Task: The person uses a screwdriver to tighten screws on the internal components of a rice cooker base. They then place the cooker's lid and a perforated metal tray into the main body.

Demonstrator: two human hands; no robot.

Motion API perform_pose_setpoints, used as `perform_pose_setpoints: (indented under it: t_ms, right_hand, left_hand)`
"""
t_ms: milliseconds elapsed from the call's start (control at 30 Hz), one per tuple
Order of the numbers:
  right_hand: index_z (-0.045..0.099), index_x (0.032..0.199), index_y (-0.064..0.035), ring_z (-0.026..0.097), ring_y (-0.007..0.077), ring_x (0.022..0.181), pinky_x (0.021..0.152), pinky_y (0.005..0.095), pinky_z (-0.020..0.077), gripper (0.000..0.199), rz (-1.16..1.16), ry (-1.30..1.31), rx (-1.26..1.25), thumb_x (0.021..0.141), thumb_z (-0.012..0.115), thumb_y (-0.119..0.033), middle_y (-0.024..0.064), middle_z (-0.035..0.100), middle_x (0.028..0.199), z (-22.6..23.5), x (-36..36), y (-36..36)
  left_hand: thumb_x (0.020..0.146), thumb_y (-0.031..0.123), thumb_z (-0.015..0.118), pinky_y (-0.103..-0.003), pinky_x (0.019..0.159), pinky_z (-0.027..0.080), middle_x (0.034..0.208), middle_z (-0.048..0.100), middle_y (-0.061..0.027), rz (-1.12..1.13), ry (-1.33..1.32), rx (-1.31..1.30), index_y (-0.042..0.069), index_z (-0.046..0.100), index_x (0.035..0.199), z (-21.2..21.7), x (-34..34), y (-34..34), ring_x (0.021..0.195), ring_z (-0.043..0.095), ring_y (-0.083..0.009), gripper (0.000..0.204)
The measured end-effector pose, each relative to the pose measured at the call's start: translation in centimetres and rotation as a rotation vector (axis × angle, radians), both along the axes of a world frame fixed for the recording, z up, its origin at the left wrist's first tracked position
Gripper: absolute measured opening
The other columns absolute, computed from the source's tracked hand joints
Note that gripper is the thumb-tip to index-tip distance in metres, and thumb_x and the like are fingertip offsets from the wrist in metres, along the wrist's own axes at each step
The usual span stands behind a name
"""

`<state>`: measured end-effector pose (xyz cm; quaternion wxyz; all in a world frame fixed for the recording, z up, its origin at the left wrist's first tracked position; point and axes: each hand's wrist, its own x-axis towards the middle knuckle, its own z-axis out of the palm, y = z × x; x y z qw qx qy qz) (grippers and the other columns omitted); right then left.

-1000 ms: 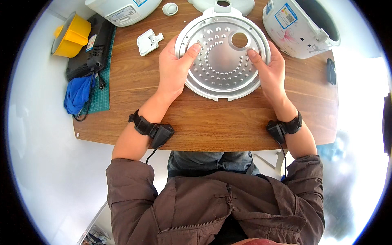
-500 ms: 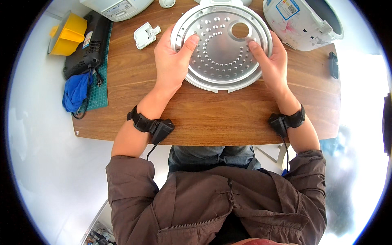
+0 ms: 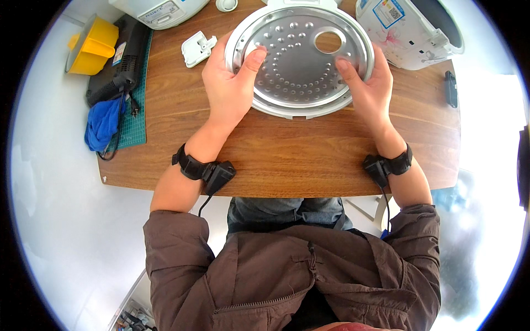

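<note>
Between my two hands is a round rice cooker lid (image 3: 298, 66), its dimpled metal inner side facing me, with a round hole at the upper right. My left hand (image 3: 229, 88) grips the lid's left rim, thumb lying on the metal face. The opposite rim is in my right hand (image 3: 367, 88), thumb also on the metal. The fingers of both hands are mostly hidden behind the lid. Left of the lid, a small white plastic part (image 3: 197, 48) lies on the wooden table (image 3: 287, 157).
A white rice cooker body (image 3: 408, 36) stands at the far right and another white appliance (image 3: 163, 12) at the far left. A dark grey device (image 3: 451, 88) lies by the right edge. Leftward are a yellow container (image 3: 94, 47), a black case (image 3: 118, 69), a blue cloth (image 3: 104, 124) and a green mat (image 3: 138, 118).
The lid has tilted, its lower edge shifting slightly away from me and its face appearing wider and flatter. Both hands have turned with it, keeping their grip.
</note>
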<state>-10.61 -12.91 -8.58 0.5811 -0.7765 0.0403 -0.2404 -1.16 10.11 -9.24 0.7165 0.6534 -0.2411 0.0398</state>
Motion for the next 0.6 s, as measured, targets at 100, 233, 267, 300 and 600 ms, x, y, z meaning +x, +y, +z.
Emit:
perform_pose_setpoints:
  t_ms: [100,233,267,300,600]
  right_hand:
    - [0.058,0.13,0.0014,0.067,0.0093,0.09,0.083,0.0269,0.0552,0.044,-0.004,-0.133,-0.048,0.094,0.078,-0.013,0.0054,0.074,0.099,0.1,-0.4,0.3]
    - [0.057,0.124,0.0013,0.068,0.0097,0.085,0.079,0.0272,0.0559,0.038,0.0,-0.359,-0.194,0.094,0.078,-0.009,0.0066,0.075,0.095,-0.8,-0.4,-0.2]
    - [0.057,0.114,-0.0001,0.071,0.015,0.083,0.076,0.0284,0.0569,0.03,-0.055,-0.378,-0.358,0.092,0.077,-0.004,0.0109,0.076,0.097,-0.6,-0.9,-0.2]
    - [0.057,0.11,-0.0013,0.073,0.0188,0.085,0.076,0.0296,0.0578,0.03,0.034,-0.5,-0.378,0.089,0.078,-0.003,0.0131,0.077,0.098,-0.5,-0.3,-0.4]
    - [0.064,0.099,-0.0081,0.073,0.0293,0.099,0.093,0.0451,0.0592,0.032,-0.013,-0.787,-0.834,0.076,0.085,-0.012,0.0141,0.075,0.11,1.9,-0.2,-1.5]
  left_hand:
    - [0.096,0.017,0.077,-0.025,0.082,0.055,0.105,0.075,-0.0076,0.038,-0.18,0.01,-0.005,0.059,0.129,0.4,-0.2,0.4,0.093,0.069,-0.0106,0.043]
    - [0.097,0.01,0.073,-0.026,0.081,0.057,0.104,0.076,-0.0125,0.086,-0.505,0.032,-0.002,0.06,0.12,0.9,0.0,0.7,0.093,0.073,-0.0163,0.03]
    - [0.097,0.009,0.072,-0.027,0.081,0.057,0.104,0.076,-0.0137,0.099,-0.577,0.031,-0.001,0.06,0.118,1.1,0.1,0.7,0.092,0.073,-0.0176,0.027]
    - [0.093,0.0,0.071,-0.03,0.083,0.058,0.106,0.075,-0.0173,0.012,-0.649,-0.036,0.001,0.059,0.112,0.9,1.1,0.7,0.094,0.073,-0.0223,0.023]
    - [0.077,0.004,0.085,-0.034,0.081,0.056,0.119,0.059,-0.0138,0.229,-1.031,0.227,0.008,0.058,0.1,1.6,0.9,2.0,0.105,0.067,-0.0285,0.036]
